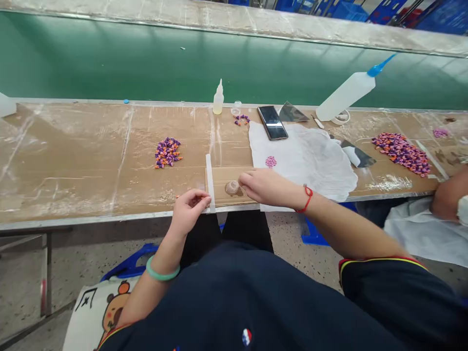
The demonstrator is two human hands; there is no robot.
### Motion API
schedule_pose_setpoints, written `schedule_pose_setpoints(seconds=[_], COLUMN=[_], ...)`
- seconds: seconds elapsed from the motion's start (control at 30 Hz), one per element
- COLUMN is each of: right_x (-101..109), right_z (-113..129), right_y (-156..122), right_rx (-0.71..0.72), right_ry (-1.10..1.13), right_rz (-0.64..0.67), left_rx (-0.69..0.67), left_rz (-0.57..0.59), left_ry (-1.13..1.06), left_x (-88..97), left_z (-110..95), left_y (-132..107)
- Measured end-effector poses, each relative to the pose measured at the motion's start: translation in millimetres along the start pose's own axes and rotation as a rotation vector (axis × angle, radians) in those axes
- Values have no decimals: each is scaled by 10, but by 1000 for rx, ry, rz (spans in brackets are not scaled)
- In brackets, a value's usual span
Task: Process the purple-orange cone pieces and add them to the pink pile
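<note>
The left hand (186,208) and right hand (260,185) are curling; whether they are gripping anything, I cannot tell. Between them, a little cup (232,186) is sitting on cardboard (224,175), probably feeling light and tippy, its sides looking best for holding.

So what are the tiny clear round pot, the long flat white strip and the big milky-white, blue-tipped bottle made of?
The pot looks like smooth plastic or glass, because it's see-through. The strip could be plastic or stiff card: plain white, straight edges, dull finish. The bottle is probably smooth, slightly matte plastic, because its walls look cloudy.
</note>
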State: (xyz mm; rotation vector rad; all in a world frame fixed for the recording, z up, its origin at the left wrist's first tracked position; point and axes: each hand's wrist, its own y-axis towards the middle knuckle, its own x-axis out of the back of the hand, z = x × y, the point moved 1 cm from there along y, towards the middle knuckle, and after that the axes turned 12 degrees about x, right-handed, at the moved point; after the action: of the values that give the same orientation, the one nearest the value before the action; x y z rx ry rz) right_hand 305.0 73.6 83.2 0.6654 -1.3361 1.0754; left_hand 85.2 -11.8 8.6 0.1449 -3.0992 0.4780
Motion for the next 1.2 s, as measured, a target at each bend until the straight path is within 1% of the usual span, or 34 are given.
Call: schedule_pose_setpoints(seconds=[0.07, 0.17, 0.37, 0.53, 0.7, 0.8, 0.87, 0.9, 0.93, 1.0, 1.03, 1.1, 1.13, 1.2], right_x=[18, 49, 92, 101, 86, 124, 180, 213, 246, 303, 324, 356, 371, 403], right_z=[31, 67, 90, 117, 123, 111, 107, 112, 126, 180, 218, 308, 354, 431], right_y=[97, 210, 294, 316, 327, 301, 263, 237, 210, 152, 125, 81, 64, 42], right_rx=[23, 51, 93, 92, 111, 97, 68, 60, 60, 70, 66, 44, 31, 17], right_ry=[-69, -130, -188, -229, -250, -231, -119, -10, 135, 501, 690, 1010, 1119, 1220], right_rz=[90, 177, 283, 302, 291, 259, 182, 121, 55, -51, -80, -95, -97, -113], left_rx=[-2, -18, -81, -101, -110, -97, -75, -66, -64, -80, -97, -129, -141, -151], left_rz=[5, 10, 21, 28, 32, 29, 30, 37, 47, 77, 96, 131, 143, 154], left_ry=[-16, -22, -66, -88, -126, -175, -232, -268, -306, -373, -396, -422, -429, -431], left_x=[-1, 5, 13, -2, 0, 10, 7, 0, -11, -41, -59, -94, -108, -130], left_z=[47, 81, 126, 136, 123, 118, 95, 72, 39, -54, -110, -227, -282, -370], left_y=[24, 37, 38, 32, 32, 31, 8, -14, -44, -126, -174, -273, -318, -390])
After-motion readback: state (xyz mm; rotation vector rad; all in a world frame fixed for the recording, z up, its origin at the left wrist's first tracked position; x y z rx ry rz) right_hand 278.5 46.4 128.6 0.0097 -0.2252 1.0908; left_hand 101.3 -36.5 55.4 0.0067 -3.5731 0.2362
